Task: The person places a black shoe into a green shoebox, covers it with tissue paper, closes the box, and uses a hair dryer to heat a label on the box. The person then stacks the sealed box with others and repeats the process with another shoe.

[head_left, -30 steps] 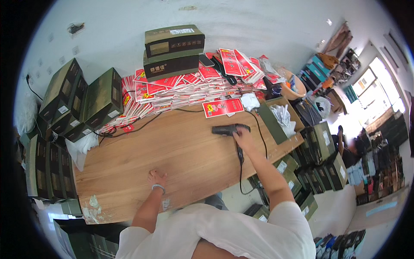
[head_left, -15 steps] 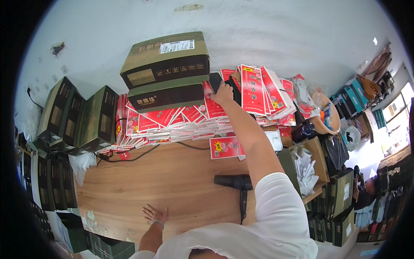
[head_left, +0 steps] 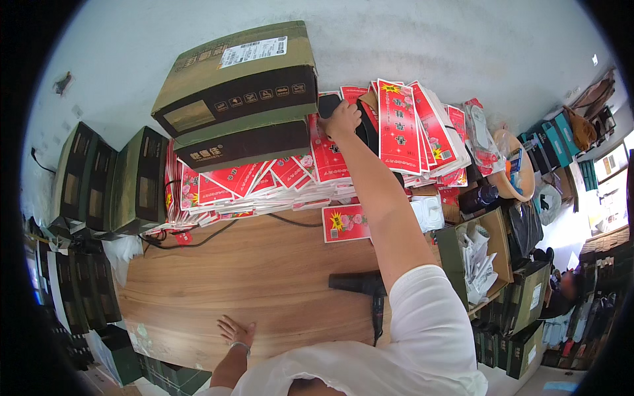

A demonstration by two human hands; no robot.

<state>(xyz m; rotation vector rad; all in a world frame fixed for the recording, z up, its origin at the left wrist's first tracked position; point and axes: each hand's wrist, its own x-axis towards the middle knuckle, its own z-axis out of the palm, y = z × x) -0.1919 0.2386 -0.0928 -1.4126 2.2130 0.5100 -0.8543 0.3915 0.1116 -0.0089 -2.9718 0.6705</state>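
Observation:
My right hand [head_left: 340, 119] reaches far across the wooden table [head_left: 264, 277] and rests on a black object [head_left: 328, 103] wedged among the stacked red printed packets [head_left: 403, 125], beside two stacked olive-and-black cartons [head_left: 238, 86]. Whether the fingers grip it is not clear. My left hand [head_left: 236, 330] lies flat and open on the table's near edge. A black hair-dryer-shaped tool [head_left: 360, 284] with a cord lies on the table under my right arm.
Dark green cartons [head_left: 109, 178] stand in rows at the left. One red packet [head_left: 345, 222] lies alone on the wood. An open cardboard box [head_left: 479, 254] with white wrappers sits at the right, with more cartons and cluttered shelves beyond.
My right hand let go of the black tool, which stays on the table, and stretched forward to the packets by the cartons. My head has leaned closer. The left hand stays put.

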